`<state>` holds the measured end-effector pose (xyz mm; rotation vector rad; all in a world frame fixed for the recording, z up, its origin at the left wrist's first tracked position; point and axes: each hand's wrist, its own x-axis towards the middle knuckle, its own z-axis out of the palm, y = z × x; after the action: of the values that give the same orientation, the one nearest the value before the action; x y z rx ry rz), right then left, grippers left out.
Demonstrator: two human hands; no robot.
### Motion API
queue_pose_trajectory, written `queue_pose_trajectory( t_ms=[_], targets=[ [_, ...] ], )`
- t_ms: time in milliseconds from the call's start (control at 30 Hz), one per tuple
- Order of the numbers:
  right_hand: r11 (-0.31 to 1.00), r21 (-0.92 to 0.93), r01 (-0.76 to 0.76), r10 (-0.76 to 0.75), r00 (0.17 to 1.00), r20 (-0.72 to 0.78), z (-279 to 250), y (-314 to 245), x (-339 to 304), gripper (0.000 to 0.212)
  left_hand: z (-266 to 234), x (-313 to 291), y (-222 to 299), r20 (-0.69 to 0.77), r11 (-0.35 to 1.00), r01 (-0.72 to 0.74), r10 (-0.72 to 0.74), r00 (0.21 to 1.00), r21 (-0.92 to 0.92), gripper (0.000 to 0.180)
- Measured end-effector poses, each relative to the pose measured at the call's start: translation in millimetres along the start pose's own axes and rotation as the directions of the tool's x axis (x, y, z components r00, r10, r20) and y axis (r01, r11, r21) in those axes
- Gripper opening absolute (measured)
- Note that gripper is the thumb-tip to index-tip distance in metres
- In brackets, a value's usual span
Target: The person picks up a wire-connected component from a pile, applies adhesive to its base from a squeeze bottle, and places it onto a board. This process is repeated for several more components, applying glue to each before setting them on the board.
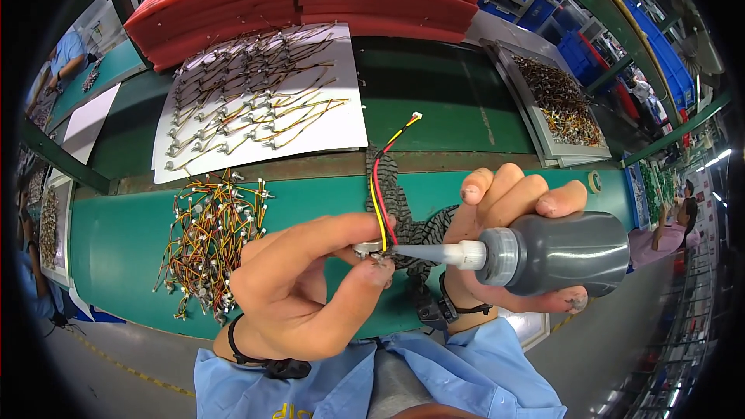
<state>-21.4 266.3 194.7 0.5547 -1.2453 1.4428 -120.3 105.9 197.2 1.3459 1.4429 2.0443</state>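
Note:
Between the thumb and index finger of my left hand [291,287] is a small round metal potentiometer [369,249]. Its red, yellow and black wires [378,194] rise from it to a white plug. My right hand [508,194] is wrapped round a squeeze bottle [570,252] with dark contents, lying on its side in the air. The bottle's tapered nozzle [431,253] points left, its tip at the potentiometer; whether it touches cannot be seen clearly. A tangled pile of wired potentiometers [206,237] lies on the green bench left of my left hand.
Rows of wired potentiometers lie on a white sheet [341,120] behind the pile. Stacked red trays [380,4] stand at the back. A tray of wired parts [559,101] is far right, near a tape roll [594,181]. Striped cloth [397,198] lies beyond my hands. Other people work at both sides.

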Motion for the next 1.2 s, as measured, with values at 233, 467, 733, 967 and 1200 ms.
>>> queue_pose_trajectory(
  t_ms=[233, 467, 733, 967, 1200],
  targets=[
    [0.999, -0.007, -0.034, 0.034, 0.999, 0.022, -0.9, -4.0, 0.9, 0.068, 1.7, 0.5, 0.1, -0.011, 1.000, 0.009, -0.009, 1.000, -0.024, 0.025],
    [0.995, -0.095, -0.010, 0.006, 0.999, -0.047, 6.9, 0.3, 0.7, 0.071, 3.2, 1.1, -0.2, -0.022, 0.952, 0.102, -0.113, 0.993, -0.290, 0.026],
    [1.000, 0.007, -0.024, 0.024, 0.998, 0.055, -3.4, -7.9, 1.9, 0.063, 4.7, 0.8, 1.8, 0.053, 0.873, 0.173, -0.167, 0.985, -0.456, 0.028],
    [0.999, 0.028, -0.041, 0.039, 0.998, 0.056, -3.2, -10.0, 2.1, 0.061, 4.9, 1.6, -2.5, 0.089, 0.860, 0.165, -0.140, 0.986, -0.483, 0.027],
    [0.999, 0.026, -0.038, 0.037, 0.998, 0.057, -2.3, -9.9, 2.3, 0.063, 5.4, 1.0, -0.3, 0.066, 0.859, 0.158, -0.145, 0.987, -0.486, 0.026]
  ],
)
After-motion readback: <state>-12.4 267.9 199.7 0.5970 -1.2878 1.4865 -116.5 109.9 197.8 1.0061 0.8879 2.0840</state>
